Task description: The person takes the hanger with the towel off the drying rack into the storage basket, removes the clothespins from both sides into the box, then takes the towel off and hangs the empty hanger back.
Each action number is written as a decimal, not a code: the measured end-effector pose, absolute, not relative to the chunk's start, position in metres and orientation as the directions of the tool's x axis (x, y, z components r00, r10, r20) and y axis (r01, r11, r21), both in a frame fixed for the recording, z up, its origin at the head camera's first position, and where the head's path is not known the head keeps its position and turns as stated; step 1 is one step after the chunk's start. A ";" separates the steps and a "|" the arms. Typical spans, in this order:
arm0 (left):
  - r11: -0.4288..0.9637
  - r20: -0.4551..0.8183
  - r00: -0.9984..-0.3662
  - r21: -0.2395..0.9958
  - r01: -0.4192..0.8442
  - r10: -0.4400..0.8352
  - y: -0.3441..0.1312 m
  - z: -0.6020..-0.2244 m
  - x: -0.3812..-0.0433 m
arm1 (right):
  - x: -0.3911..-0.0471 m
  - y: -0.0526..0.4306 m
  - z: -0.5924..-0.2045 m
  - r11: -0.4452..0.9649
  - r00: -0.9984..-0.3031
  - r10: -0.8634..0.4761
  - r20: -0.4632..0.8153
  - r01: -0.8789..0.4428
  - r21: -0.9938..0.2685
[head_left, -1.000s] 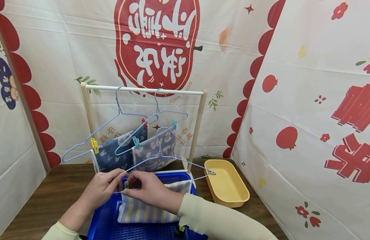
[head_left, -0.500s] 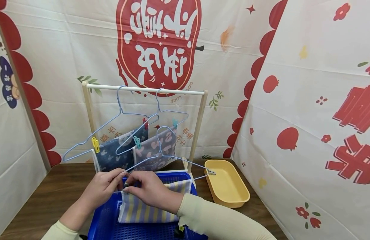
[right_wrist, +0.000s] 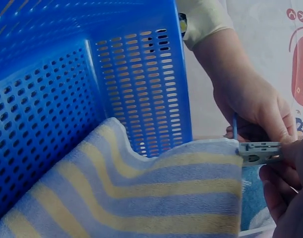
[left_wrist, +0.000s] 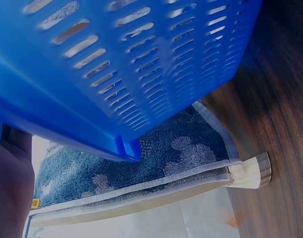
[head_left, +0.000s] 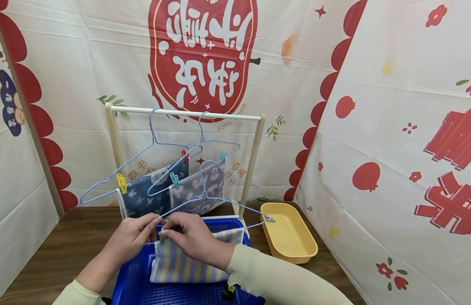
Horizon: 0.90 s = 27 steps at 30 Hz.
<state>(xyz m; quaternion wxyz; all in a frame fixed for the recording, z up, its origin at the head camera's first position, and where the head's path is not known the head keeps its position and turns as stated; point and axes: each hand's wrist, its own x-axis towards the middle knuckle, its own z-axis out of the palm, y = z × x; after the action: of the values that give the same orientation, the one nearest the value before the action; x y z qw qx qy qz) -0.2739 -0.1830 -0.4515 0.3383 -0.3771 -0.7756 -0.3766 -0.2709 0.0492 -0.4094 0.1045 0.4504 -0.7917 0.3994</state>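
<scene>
Clock centred on the striped towel (head_left: pixel 197 267), 12 pointing away from us. Nearest: blue basket (head_left: pixel 130 281), towel draped over its inside below the hanger (head_left: pixel 204 193). Dark item at 4 o'clock in the basket, too hidden to name.

Towel reads light, soft, floppy, grippy terry; no fragility worry, but it should sag and fold wherever unsupported. We'd take it by the top hem at a corner, cloth bunched flat so the peg bites enough layers.

At 10 o'clock, right hand (head_left: pixel 197 241): fingers clamped on the grey peg (right_wrist: pixel 260 152), thumb against its tail, nose at the towel's corner. Can't tell if it has caught the wire too. Peg looks small, stiff, sprung; we'd squeeze the tail ends square or it'll likely twist out.

Left hand (head_left: pixel 132 237), also 10 o'clock: fingers pinched on the hanger wire beside the peg. Hanger looks light, thin, probably slick; we'd hold close to the clip point so it doesn't swivel.

2 o'clock: second clip (head_left: pixel 270 219) on the hanger's tip, then yellow tray (head_left: pixel 310 250) on the desk (head_left: pixel 48 245).

Farthest, 11 to 12: rack (head_left: pixel 254 161) with navy towel (head_left: pixel 147 199) and mauve towel (head_left: pixel 216 180) pegged up.
</scene>
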 end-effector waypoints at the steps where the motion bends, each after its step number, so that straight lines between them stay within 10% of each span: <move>1: 0.433 0.809 -0.486 0.328 0.840 0.331 -0.183 -0.451 -0.274 | -0.270 0.050 -0.408 0.279 -0.575 -0.628 0.524 -0.795 -0.538; 27: 0.448 0.787 -0.520 0.353 0.821 0.333 -0.186 -0.453 -0.274 | -0.270 0.090 -0.371 0.264 -0.497 -0.620 0.607 -0.861 -0.435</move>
<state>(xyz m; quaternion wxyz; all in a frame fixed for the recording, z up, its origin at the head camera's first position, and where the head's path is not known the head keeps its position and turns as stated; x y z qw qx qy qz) -0.2737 -0.1858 -0.4531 0.3247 -0.3671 -0.7865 -0.3758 -0.2704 0.0901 -0.3707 0.1595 0.4753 -0.7788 0.3769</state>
